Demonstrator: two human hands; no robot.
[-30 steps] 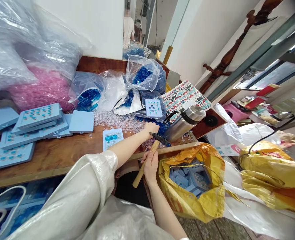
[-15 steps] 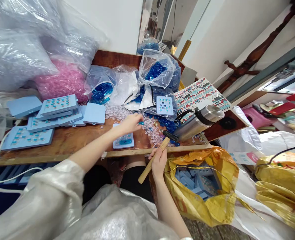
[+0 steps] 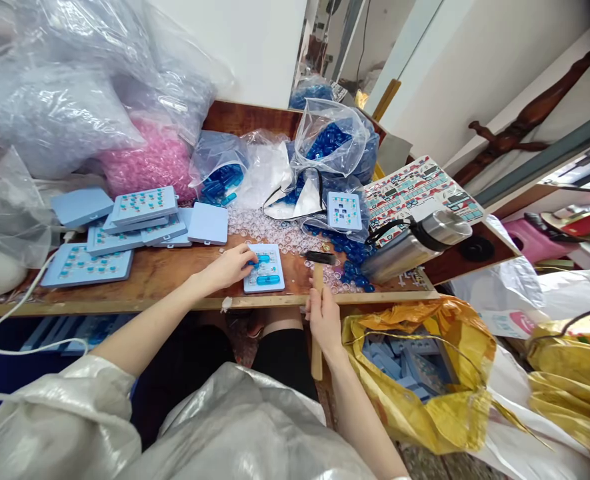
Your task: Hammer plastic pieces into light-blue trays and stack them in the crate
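Note:
A light blue plastic panel (image 3: 276, 257) lies flat near the bench's front edge. Two translucent blue, capsule-shaped plastic pieces are on it: an upper blue piece (image 3: 263, 258) and a lower blue piece (image 3: 268, 280). My left hand (image 3: 229, 268) reaches in from the left, its fingers closed at the left end of the upper piece and partly hiding the panel's left side. My right hand (image 3: 323, 317) is wrapped round the wooden handle of a hammer (image 3: 317, 277). The hammer's dark head is up, right of the panel, above scattered clear rings (image 3: 295, 243).
Several light blue panels (image 3: 95, 267) are piled at left. Bags of blue pieces (image 3: 219, 180) stand behind, beside a pink-filled bag (image 3: 147, 160). A steel flask (image 3: 415, 247) leans at right, near a sticker sheet (image 3: 425, 193). Below right, a yellow sack (image 3: 449, 427) holds panels.
My left hand has brought a blue piece from the ring pile down and left onto the panel. The hammer has swung more upright in my right hand. The view has shifted slightly left.

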